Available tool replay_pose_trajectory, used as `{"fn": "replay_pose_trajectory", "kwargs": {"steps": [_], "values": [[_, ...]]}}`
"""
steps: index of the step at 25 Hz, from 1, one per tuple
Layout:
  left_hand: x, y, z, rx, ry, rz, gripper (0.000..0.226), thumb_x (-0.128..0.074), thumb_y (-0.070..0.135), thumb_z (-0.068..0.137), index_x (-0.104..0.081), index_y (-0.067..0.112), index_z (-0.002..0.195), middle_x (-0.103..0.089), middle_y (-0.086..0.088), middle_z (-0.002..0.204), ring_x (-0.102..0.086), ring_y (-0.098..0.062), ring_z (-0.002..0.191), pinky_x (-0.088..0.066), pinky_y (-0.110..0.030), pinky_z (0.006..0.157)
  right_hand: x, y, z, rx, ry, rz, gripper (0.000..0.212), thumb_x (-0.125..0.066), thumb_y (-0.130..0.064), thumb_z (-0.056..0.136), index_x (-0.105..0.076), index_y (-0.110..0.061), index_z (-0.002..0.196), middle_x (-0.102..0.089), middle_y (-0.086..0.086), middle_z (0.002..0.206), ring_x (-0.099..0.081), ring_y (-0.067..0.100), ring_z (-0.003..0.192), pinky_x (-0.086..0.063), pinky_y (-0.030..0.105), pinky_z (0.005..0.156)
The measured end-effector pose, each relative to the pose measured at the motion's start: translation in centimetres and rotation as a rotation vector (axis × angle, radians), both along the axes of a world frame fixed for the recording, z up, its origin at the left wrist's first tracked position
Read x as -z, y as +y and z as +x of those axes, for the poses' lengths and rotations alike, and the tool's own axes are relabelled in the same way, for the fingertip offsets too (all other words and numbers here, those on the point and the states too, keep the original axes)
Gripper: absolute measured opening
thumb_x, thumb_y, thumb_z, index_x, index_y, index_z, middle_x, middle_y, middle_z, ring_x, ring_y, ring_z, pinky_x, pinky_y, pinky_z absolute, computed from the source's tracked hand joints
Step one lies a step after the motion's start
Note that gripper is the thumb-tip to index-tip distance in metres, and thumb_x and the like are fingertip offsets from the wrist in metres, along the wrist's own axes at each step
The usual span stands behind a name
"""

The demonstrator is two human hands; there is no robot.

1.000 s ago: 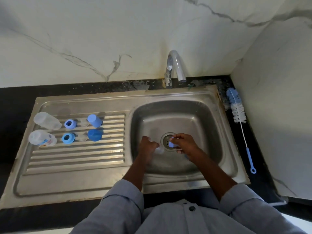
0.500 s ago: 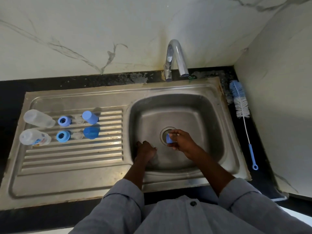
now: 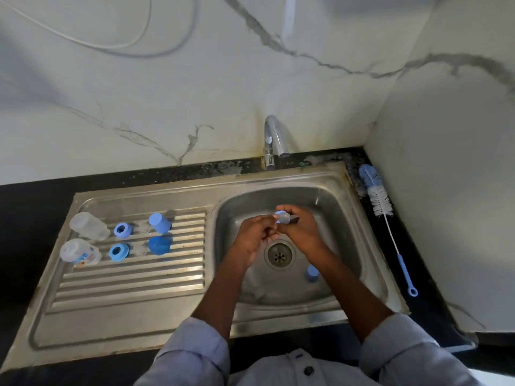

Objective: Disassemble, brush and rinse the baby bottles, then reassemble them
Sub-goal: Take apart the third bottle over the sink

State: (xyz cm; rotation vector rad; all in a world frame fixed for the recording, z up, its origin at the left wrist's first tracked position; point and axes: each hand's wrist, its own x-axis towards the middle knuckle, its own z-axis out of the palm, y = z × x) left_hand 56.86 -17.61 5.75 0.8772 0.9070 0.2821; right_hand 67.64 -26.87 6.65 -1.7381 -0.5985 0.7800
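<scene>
Above the sink drain | right hand pinches blue ring | left hand touching, curled, contents unclear | blue cap lies nearer right hand

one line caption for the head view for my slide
Both hands hold a small blue bottle part over the sink basin.

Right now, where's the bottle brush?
Head view: the bottle brush lies on the dark counter right of the sink, along the side wall, bristles toward the back, untouched.
</scene>
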Motion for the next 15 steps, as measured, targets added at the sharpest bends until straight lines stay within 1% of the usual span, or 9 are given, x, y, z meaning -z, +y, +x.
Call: {"fn": "replay_pose_trajectory", "kwargs": {"steps": [1,2,3,4,5,8,10,13,15], "values": [[-0.3,0.1,-0.1,-0.031,-0.034,-0.013,0.018,-0.067,0.013,0.097,-0.073,-0.001,0.106,-0.067,-0.020,0.098,-0.064,-0.025,0.089,-0.058,-0.032,0.083,-0.6,-0.2,0.2,-0.025,0.096,0.034,0.038,-0.081,-0.004,0.078,-0.073,-0.015,0.113,-0.077,0.000,0.103,-0.071,0.015,0.097,-0.054,0.023,0.079],[-0.6,0.2,-0.3,-0.049,-0.070,-0.027,0.018,-0.066,0.014,0.098,-0.073,-0.001,0.105,-0.072,-0.018,0.095,-0.068,-0.023,0.086,-0.059,-0.031,0.083,-1.2,-0.4,0.5,-0.033,0.218,0.063,0.037,-0.078,-0.014,0.080,-0.074,-0.017,0.117,-0.078,-0.004,0.106,-0.070,0.009,0.096,-0.052,0.021,0.076],[-0.9,0.2,-0.5,-0.063,-0.107,-0.036,0.018,-0.065,0.014,0.098,-0.073,-0.001,0.104,-0.075,-0.016,0.092,-0.072,-0.022,0.084,-0.060,-0.031,0.084,-1.7,-0.6,0.8,-0.026,0.344,0.092,0.035,-0.073,-0.021,0.084,-0.074,-0.018,0.119,-0.078,-0.004,0.109,-0.070,0.008,0.096,-0.050,0.023,0.076],[-1.1,0.2,-0.7,-0.075,-0.137,-0.044,0.018,-0.065,0.014,0.098,-0.074,-0.001,0.103,-0.076,-0.016,0.091,-0.074,-0.022,0.083,-0.060,-0.032,0.085,-2.0,-0.9,1.2,-0.017,0.443,0.125,0.032,-0.068,-0.021,0.090,-0.074,-0.017,0.121,-0.078,0.001,0.112,-0.070,0.010,0.096,-0.050,0.025,0.077],[-1.4,0.2,-0.7,-0.079,-0.156,-0.039,0.017,-0.065,0.013,0.098,-0.074,0.000,0.103,-0.077,-0.017,0.091,-0.075,-0.022,0.083,-0.061,-0.032,0.085,-2.3,-1.0,1.4,-0.012,0.489,0.153,0.028,-0.065,-0.017,0.095,-0.074,-0.014,0.122,-0.078,0.006,0.114,-0.070,0.014,0.097,-0.051,0.028,0.079],[-2.2,0.0,-0.6,-0.072,-0.146,0.020,0.014,-0.065,0.012,0.099,-0.075,0.002,0.100,-0.077,-0.016,0.091,-0.073,-0.022,0.081,-0.061,-0.031,0.082,-2.7,-1.5,1.7,-0.036,0.501,0.208,0.028,-0.065,-0.005,0.096,-0.071,-0.006,0.124,-0.076,0.014,0.116,-0.073,0.020,0.102,-0.058,0.030,0.089],[-2.6,-0.2,-0.3,-0.035,-0.121,0.077,0.014,-0.067,0.012,0.097,-0.077,0.003,0.099,-0.078,-0.016,0.093,-0.071,-0.021,0.083,-0.060,-0.030,0.081,-3.1,-1.6,1.8,-0.035,0.523,0.230,0.029,-0.068,-0.002,0.094,-0.070,-0.003,0.123,-0.076,0.016,0.115,-0.073,0.022,0.104,-0.060,0.031,0.091],[-3.0,-0.3,0.2,0.041,-0.089,0.171,0.017,-0.078,0.020,0.090,-0.081,0.006,0.100,-0.077,-0.019,0.101,-0.071,-0.020,0.087,-0.059,-0.030,0.083,-3.6,-1.7,2.3,-0.009,0.515,0.231,0.028,-0.073,0.000,0.089,-0.072,-0.002,0.117,-0.077,0.016,0.110,-0.075,0.026,0.100,-0.062,0.030,0.082],[-3.4,-0.4,0.6,0.056,-0.075,0.208,0.019,-0.081,0.022,0.087,-0.082,0.008,0.099,-0.077,-0.022,0.101,-0.072,-0.021,0.085,-0.059,-0.030,0.083,-3.8,-1.6,2.4,0.027,0.494,0.220,0.028,-0.077,0.000,0.086,-0.073,-0.002,0.113,-0.078,0.017,0.106,-0.075,0.029,0.098,-0.063,0.031,0.078]]}}
